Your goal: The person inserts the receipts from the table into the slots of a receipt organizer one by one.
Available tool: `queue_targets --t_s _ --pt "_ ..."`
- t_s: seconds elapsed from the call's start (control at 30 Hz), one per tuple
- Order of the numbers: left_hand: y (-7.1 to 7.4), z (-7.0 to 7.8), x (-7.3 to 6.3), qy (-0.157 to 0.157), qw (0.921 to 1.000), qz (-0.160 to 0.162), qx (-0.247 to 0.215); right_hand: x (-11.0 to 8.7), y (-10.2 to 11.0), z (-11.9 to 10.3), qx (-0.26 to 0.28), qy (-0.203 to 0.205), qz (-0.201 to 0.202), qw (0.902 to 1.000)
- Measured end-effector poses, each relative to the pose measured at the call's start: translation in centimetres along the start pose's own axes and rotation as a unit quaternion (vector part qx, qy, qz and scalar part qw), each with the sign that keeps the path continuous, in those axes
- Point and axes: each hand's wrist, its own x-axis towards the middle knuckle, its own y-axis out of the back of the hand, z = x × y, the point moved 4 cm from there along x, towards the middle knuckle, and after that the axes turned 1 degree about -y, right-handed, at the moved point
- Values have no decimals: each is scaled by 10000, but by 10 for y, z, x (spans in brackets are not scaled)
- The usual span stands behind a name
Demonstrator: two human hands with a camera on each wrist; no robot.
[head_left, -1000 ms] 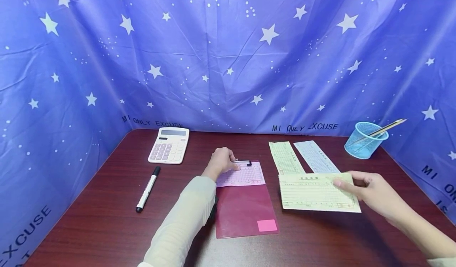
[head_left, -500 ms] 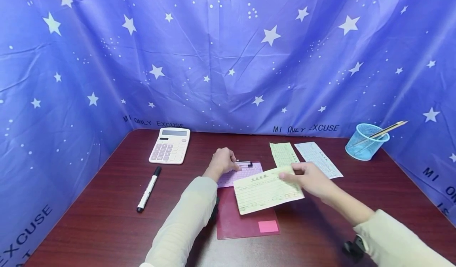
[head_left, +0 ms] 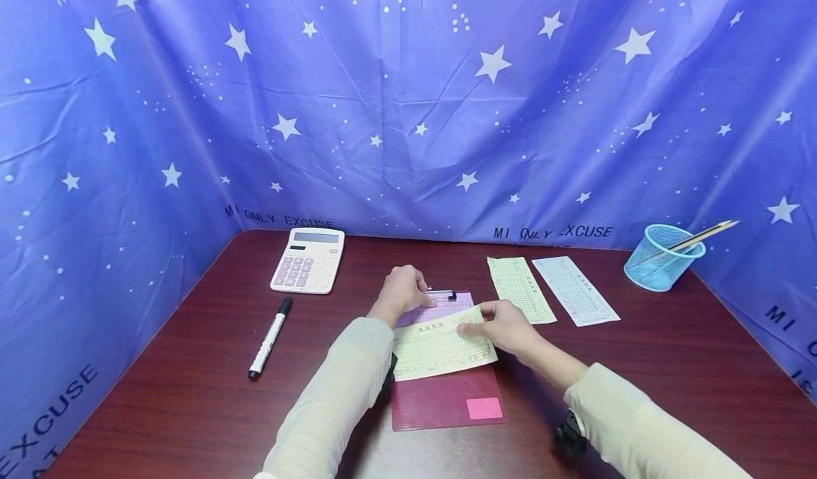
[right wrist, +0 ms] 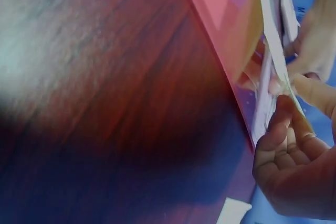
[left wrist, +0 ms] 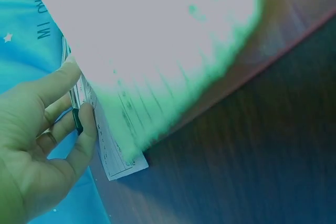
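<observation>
Left hand pinches the clip on the red clipboard; right hand grips 1 yellow slip over the clipboard.

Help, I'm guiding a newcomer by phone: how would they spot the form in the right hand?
On the dark wood-grain table, find the maroon clipboard. Over it, the right hand pinches a pale yellow printed form. The similar yellow form lies on the table; this one is held, partly covering the lilac form.

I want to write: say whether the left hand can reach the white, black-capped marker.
Likely yes: the left hand pinches a silvery metal clip, but bare brown tabletop leads to the marker.
</observation>
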Motion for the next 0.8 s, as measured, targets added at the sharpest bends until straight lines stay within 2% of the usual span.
queue_targets --t_s 0.23,0.37,0.63,0.8 --pt "4 3 -5 -76 10000 41 -7 11 -11 -2 -632 225 475 9966" --pt "2 3 -4 -64 10000 28 -37 18 -14 -2 -958 162 676 9930" --pt "2 3 -4 -46 10000 18 12 25 -14 -2 -1548 -55 804 9847" --pt "3 3 -4 -6 10000 -10 19 23 -12 -4 -1920 -124 610 9794"
